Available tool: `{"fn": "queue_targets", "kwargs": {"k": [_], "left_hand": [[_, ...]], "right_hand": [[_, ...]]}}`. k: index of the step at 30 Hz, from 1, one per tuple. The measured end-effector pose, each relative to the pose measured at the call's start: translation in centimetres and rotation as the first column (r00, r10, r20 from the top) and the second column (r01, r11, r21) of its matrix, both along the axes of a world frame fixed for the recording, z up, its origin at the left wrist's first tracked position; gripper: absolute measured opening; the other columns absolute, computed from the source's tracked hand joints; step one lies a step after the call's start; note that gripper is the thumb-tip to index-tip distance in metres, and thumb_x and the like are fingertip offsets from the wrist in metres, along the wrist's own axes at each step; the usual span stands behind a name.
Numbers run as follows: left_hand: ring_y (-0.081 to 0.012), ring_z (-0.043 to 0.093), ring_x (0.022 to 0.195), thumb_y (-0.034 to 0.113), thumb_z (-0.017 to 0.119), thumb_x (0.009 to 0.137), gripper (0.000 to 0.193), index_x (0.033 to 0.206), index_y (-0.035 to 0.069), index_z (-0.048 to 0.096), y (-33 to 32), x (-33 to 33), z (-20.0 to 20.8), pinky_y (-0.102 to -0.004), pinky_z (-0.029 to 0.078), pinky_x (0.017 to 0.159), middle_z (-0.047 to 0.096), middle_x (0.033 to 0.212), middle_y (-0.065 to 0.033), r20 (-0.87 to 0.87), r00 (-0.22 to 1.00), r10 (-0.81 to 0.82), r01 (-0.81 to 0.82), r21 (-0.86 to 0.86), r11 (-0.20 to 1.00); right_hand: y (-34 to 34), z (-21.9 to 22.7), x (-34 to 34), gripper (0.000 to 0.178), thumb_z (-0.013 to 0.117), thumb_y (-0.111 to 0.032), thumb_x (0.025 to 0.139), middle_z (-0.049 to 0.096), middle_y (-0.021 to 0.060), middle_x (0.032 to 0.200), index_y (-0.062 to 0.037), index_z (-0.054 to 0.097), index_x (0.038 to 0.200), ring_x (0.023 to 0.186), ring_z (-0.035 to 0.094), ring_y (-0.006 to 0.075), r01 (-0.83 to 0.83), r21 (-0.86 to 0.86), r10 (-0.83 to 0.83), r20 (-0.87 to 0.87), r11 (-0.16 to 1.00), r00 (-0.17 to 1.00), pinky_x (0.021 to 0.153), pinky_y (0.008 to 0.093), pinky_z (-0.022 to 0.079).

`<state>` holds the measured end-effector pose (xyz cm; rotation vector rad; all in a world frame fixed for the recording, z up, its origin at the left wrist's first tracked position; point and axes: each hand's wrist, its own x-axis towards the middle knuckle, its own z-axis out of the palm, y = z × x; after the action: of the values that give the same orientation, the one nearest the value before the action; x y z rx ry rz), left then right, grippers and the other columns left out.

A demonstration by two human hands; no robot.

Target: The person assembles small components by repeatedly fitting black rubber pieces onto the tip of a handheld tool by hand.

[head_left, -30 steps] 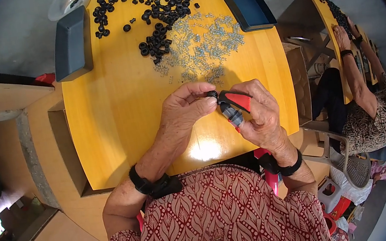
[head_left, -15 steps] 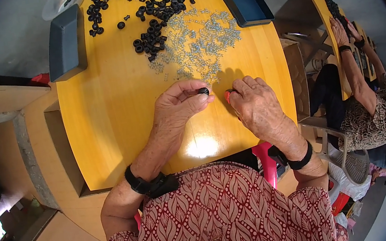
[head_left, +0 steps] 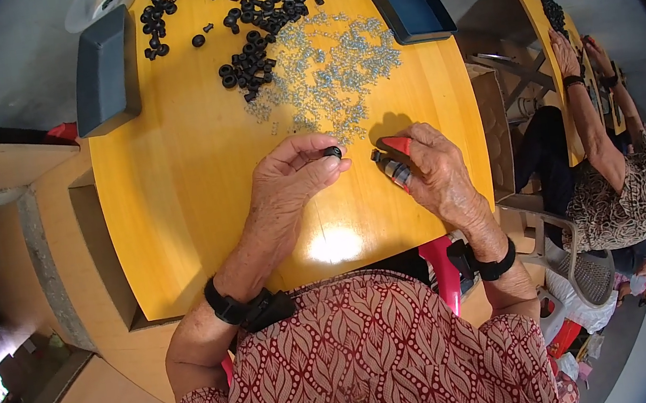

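Between the thumb and forefinger of my left hand (head_left: 288,183) is a small black rubber-like part (head_left: 332,152), round in outline. My right hand (head_left: 440,170) is closed around a small red-handled hand tool (head_left: 394,168) with a dark metallic body. It looks like pliers or snips, but the fingers cover much of it. The tool's dark tip points left toward the black part, and a gap separates them. Just beyond both hands, many tiny clear or silvery pieces (head_left: 331,78) lie scattered on the yellow table (head_left: 190,186).
Loose black parts (head_left: 264,5) heap at the table's far side. A grey tray (head_left: 105,71) stands at the far left, a dark blue tray (head_left: 407,3) at the far right. Beyond the left tray is a clear tub (head_left: 89,8). Another person (head_left: 615,187) works at a table on the right.
My right hand has turned and opened outward a little, so more of the red-handled tool shows. My left hand still pinches the black part, nearly in place.
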<state>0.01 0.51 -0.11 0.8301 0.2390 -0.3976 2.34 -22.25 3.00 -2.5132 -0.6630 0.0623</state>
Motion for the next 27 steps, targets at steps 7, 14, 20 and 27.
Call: {"fn": "queue_targets", "kwargs": {"k": [7, 14, 20, 27], "left_hand": [[-0.0166, 0.065, 0.098, 0.005, 0.071, 0.087, 0.026, 0.112, 0.002, 0.063, 0.0, 0.0, 0.0, -0.0259, 0.052, 0.085, 0.066, 0.106, -0.0063, -0.004, 1.000, 0.005, -0.005, -0.006, 1.000], [-0.0173, 0.066, 0.099, 0.006, 0.070, 0.088, 0.026, 0.112, 0.002, 0.063, 0.0, -0.1, 0.0, -0.0258, 0.052, 0.085, 0.066, 0.106, -0.0062, -0.002, 1.000, 0.002, -0.002, -0.003, 1.000], [-0.0185, 0.066, 0.100, 0.004, 0.068, 0.089, 0.024, 0.113, 0.004, 0.063, 0.0, -0.1, -0.3, -0.0260, 0.054, 0.088, 0.066, 0.109, -0.0077, -0.015, 1.000, -0.011, 0.011, 0.000, 1.000], [-0.0178, 0.065, 0.100, 0.005, 0.068, 0.089, 0.026, 0.114, 0.004, 0.062, -0.5, 0.0, -0.3, -0.0274, 0.053, 0.090, 0.066, 0.109, -0.0069, 0.015, 1.000, -0.008, 0.008, 0.032, 0.999]], "right_hand": [[1.3, 0.0, -0.5, 0.023, 0.074, -0.007, 0.077, 0.060, 0.0117, 0.088, 0.0007, 0.068, 0.098, 0.082, 0.059, 0.0295, -0.080, 0.001, 0.078, 0.210, 0.997, 0.975, 0.073, 0.0398, 0.049], [1.4, -0.7, -0.4, 0.026, 0.074, -0.003, 0.073, 0.059, 0.0121, 0.091, 0.0014, 0.067, 0.098, 0.083, 0.058, 0.0304, -0.084, -0.019, 0.086, 0.178, 0.996, 0.980, 0.074, 0.0397, 0.048], [1.4, -1.0, -0.3, 0.032, 0.073, 0.003, 0.070, 0.059, 0.0137, 0.090, 0.0017, 0.065, 0.101, 0.082, 0.058, 0.0323, -0.037, 0.010, 0.034, 0.221, 0.999, 0.975, 0.073, 0.0405, 0.049], [2.4, 1.0, -0.8, 0.040, 0.072, 0.006, 0.068, 0.062, 0.0152, 0.097, 0.0011, 0.064, 0.107, 0.085, 0.061, 0.0328, -0.051, 0.222, 0.014, 0.167, 0.974, 0.986, 0.073, 0.0396, 0.050]]}}
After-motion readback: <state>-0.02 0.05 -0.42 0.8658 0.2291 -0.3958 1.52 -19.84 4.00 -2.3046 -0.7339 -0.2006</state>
